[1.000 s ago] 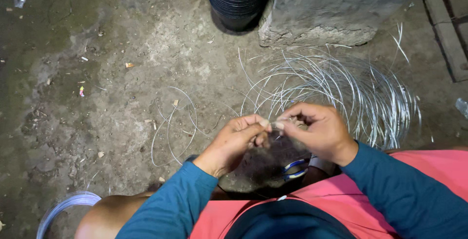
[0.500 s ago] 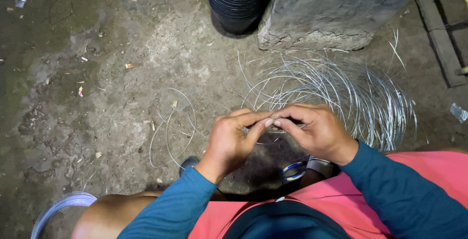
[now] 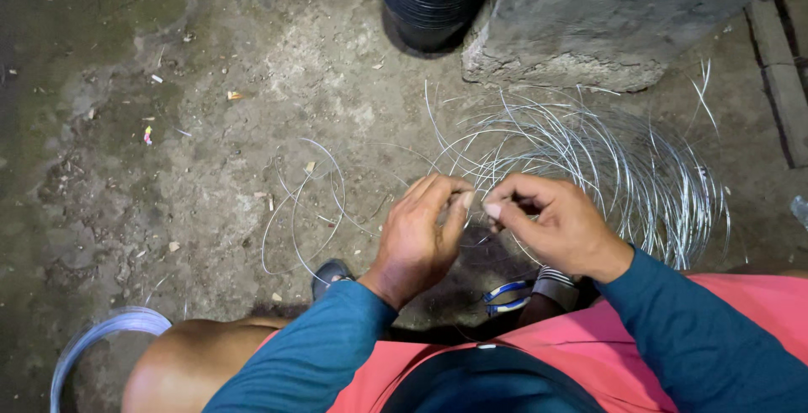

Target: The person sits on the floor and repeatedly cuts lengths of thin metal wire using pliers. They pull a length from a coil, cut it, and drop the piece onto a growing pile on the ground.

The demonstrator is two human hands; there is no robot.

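1. Wire work up close: my left hand (image 3: pixel 418 232) and right hand (image 3: pixel 555 223) meet fingertip to fingertip, both pinched on a thin wire piece (image 3: pixel 476 209) between them, in the air above the floor.
2. I think it's one strand, but it's too fine to tell for sure.
3. I'd keep both pinches tight and close together so the bend stays where I want it.
4. I'd watch the loose wire coil (image 3: pixel 606 169) just beyond my knuckles, since those ends snag easily.
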